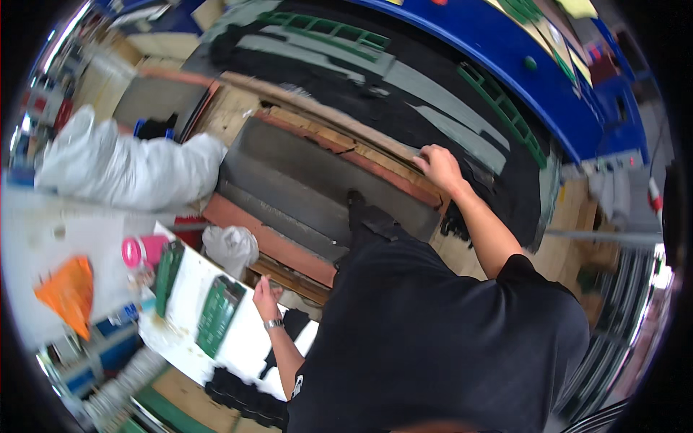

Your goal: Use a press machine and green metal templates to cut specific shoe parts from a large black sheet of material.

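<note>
My left hand [267,298], with a metal-band watch [273,324] on the wrist, hovers by the edge of a white tabletop [186,294]. Its fingers are loosely bent and apart, and nothing shows in them. Nearest to it lies a green block-like piece [220,315], with a second green piece [169,277] beyond. Over on the right, my right hand [439,167] is by the wooden edge [361,132] of a long table covered in black and grey material [404,101]. Its fingers are slightly curled, with no object visible in them; whether they touch the edge is unclear.
Green ladder-like frames [505,108] lie on the long table, below a blue machine beam [498,58]. Dark stepped platforms [289,173] run between the tables. Left are a large white sack [130,166], a small plastic bag [231,249], a pink container [142,250] and black cloth items [245,397].
</note>
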A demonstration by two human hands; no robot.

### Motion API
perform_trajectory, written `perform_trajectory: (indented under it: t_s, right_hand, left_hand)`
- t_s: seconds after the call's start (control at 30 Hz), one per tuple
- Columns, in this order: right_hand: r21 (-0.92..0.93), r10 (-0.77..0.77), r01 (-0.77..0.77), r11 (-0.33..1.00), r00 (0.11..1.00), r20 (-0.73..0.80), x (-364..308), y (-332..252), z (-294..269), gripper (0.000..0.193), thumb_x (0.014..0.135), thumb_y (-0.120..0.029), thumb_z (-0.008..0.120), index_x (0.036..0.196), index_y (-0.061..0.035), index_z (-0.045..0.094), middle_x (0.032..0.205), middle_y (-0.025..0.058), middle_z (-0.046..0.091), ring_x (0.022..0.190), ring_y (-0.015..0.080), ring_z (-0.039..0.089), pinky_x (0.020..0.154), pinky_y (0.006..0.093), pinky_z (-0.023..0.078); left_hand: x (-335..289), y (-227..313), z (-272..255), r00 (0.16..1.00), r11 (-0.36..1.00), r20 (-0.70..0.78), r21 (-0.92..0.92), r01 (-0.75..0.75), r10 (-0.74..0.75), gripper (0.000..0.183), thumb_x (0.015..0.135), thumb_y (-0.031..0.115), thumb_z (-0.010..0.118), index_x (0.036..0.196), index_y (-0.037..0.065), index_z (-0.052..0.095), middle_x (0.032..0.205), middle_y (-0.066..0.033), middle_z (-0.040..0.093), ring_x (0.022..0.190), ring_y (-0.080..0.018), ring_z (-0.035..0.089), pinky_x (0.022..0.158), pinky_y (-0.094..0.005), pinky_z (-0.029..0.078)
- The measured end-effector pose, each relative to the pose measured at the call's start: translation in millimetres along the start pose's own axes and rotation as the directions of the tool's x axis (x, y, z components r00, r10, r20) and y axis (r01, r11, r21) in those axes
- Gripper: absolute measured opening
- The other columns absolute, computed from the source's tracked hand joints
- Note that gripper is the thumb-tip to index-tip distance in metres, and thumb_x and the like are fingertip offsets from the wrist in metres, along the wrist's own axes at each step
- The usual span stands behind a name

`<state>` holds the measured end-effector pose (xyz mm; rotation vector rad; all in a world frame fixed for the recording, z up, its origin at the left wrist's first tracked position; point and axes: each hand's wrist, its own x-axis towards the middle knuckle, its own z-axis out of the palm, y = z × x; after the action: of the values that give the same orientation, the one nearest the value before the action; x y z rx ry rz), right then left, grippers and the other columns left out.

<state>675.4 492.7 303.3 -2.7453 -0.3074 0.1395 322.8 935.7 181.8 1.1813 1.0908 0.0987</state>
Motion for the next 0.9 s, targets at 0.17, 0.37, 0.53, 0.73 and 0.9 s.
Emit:
perform_trajectory:
  t_s: [0.17, 0.37, 0.53, 0.73, 0.9]
  right_hand:
    - [-0.027, 0.043, -0.043, 0.999, 0.999, 0.010, -7, -2, 4, 0.045, 0.084, -0.047, 0.075, 0.080, -0.0019, 0.072, 0.092, 0.0182, 0.067, 0.094, 0.0366, 0.066, 0.081, 0.0468, 0.056]
    - [0.117, 0.059, -0.074, 0.990, 0.990, 0.128, 9, 17, -4, 0.050, 0.081, -0.050, 0.075, 0.087, -0.0002, 0.074, 0.094, 0.0200, 0.068, 0.097, 0.0375, 0.067, 0.083, 0.0473, 0.056]
    - [0.179, 0.031, -0.073, 0.981, 0.973, 0.228, 14, 30, -21, 0.055, 0.083, -0.055, 0.071, 0.081, 0.0005, 0.074, 0.087, 0.0245, 0.070, 0.086, 0.0417, 0.070, 0.079, 0.0510, 0.058]
    - [-0.036, 0.231, -0.257, 0.966, 0.914, -0.333, 76, 147, -93, 0.047, 0.082, -0.035, 0.078, 0.114, -0.0043, 0.064, 0.119, 0.0197, 0.063, 0.119, 0.0378, 0.058, 0.099, 0.0493, 0.049]
    - [-0.225, 0.579, -0.595, 0.772, 0.804, -0.139, 105, 230, -129, 0.119, 0.067, -0.039, 0.092, 0.160, -0.0091, 0.024, 0.160, 0.0200, 0.031, 0.149, 0.0433, 0.027, 0.117, 0.0607, 0.031]
  left_hand:
    - [82, 100, 118, 0.915, 0.947, 0.351, 0.171, -0.271, 0.198, 0.031, 0.105, 0.027, 0.061, 0.121, 0.001, 0.067, 0.077, 0.0018, 0.065, 0.064, -0.0083, 0.063, 0.063, -0.0226, 0.050]
    - [108, 210, 312, 0.699, 0.812, 0.686, 0.281, -0.511, 0.203, 0.028, 0.102, 0.018, 0.065, 0.124, 0.001, 0.066, 0.084, 0.0001, 0.067, 0.075, -0.0072, 0.064, 0.072, -0.0239, 0.054]
    - [105, 279, 422, 0.450, 0.425, 0.869, 0.334, -0.841, 0.207, 0.035, 0.093, 0.014, 0.075, 0.124, 0.001, 0.066, 0.101, -0.0049, 0.068, 0.095, -0.0152, 0.067, 0.085, -0.0292, 0.054]
    - [186, 360, 483, 0.086, -0.277, 0.970, 0.149, -0.949, 0.227, 0.086, 0.064, 0.011, 0.091, 0.141, 0.007, 0.053, 0.147, -0.0194, 0.051, 0.135, -0.0421, 0.046, 0.114, -0.0445, 0.040]
    - [231, 408, 540, 0.294, -0.509, 0.952, 0.297, -0.808, 0.089, 0.119, 0.051, 0.021, 0.098, 0.154, 0.019, 0.039, 0.160, -0.0110, 0.035, 0.153, -0.0378, 0.022, 0.112, -0.0668, 0.034]
